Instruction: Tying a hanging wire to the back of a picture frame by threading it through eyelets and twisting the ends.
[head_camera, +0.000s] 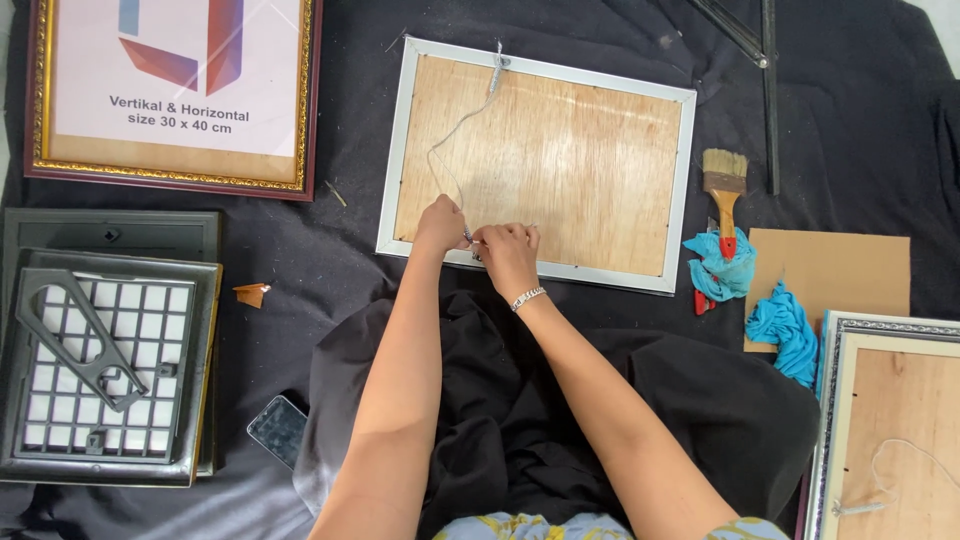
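On the black cloth (330, 250), your left hand (441, 222) and right hand (508, 250) meet at the frame's (545, 160) near edge, both pinching the cord (455, 135) that runs away to the far edge.

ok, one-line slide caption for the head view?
Left hand and right hand meet at the near edge of a face-down silver-edged picture frame with plywood backing, handling its thin white hanging cord.

A silver-edged picture frame (537, 160) lies face down at upper centre, plywood back showing. A thin pale cord (458, 130) loops across its left side.
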